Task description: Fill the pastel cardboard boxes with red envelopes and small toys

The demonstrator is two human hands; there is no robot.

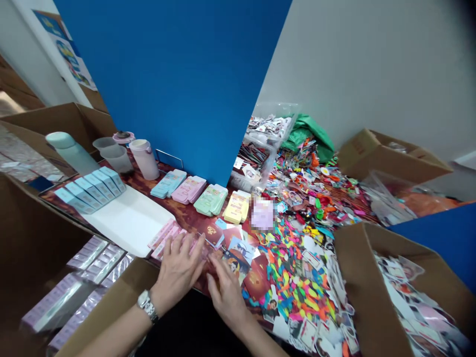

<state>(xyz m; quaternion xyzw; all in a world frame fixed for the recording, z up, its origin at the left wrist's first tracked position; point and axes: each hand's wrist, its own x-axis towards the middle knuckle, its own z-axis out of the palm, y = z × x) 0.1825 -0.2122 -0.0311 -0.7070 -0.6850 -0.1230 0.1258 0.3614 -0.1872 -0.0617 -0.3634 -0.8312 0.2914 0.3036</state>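
Resting left hand, fingers spread, over pink boxes at ten o'clock, perhaps to keep the row even. Holding right hand just beside, at four o'clock, thumb apart from fingers; cannot tell of any contact there. Further out at ten, blue boxes lined up by a white sheet, seemingly for neatness. At twelve, card stacks grouped by colour, likely against mixing.

Packing workshop, apparently: cardboard boxes are flanking a counter bearing card stacks and loose trinkets.
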